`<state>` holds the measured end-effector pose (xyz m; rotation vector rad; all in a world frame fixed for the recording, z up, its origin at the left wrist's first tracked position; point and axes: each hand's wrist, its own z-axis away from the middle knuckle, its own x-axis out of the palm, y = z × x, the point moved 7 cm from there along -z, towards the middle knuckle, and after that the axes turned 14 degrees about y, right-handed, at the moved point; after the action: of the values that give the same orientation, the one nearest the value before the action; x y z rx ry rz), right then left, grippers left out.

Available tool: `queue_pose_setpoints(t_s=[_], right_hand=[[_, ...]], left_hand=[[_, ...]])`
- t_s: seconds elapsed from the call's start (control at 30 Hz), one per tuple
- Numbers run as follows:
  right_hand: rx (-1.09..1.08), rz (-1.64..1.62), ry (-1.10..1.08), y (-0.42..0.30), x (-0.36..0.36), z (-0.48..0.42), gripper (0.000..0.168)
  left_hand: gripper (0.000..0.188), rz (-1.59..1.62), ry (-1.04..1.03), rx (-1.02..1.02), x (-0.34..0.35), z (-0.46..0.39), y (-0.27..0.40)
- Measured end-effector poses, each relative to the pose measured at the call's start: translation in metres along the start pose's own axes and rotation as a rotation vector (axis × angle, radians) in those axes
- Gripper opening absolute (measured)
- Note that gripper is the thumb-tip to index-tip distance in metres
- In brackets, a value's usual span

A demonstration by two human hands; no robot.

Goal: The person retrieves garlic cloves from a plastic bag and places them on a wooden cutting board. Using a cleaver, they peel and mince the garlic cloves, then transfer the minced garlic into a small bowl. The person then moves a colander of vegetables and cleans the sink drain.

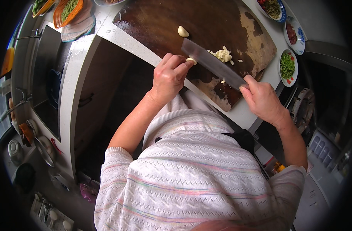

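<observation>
My right hand (264,99) grips a cleaver (213,64) by its handle end, its broad grey blade slanting up and left over the dark wooden cutting board (155,21). Pinched in the fingertips of my left hand (171,72) is a peeled garlic clove (191,61), close beside the blade. Chopped garlic (223,54) lies in a small heap behind the blade. Farther back on the board rests a whole peeled clove (183,31). A few small garlic bits (223,81) sit on the near side of the blade.
Along the right edge stand a bowl of chopped greens with red pieces (287,65), a bowl of minced meat (292,34) and a blue-rimmed bowl (272,10). A gas burner (303,106) is at right. On the left are a sink (45,86), an orange basket (66,13) and a cloth (79,27).
</observation>
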<state>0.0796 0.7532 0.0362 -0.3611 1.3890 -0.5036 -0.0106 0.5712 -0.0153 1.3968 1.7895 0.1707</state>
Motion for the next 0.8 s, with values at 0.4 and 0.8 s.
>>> queue_pose_setpoints(t_s=[0.4,0.8], right_hand=[[0.064,-0.045,-0.032,0.006,0.011,-0.005,0.017],[-0.023,-0.081,-0.033,0.001,0.019,-0.013,0.018]], left_hand=[[0.022,0.027,0.020,0.008,-0.001,0.000,0.002],[0.023,0.042,0.046,0.001,-0.001,0.003,0.000]])
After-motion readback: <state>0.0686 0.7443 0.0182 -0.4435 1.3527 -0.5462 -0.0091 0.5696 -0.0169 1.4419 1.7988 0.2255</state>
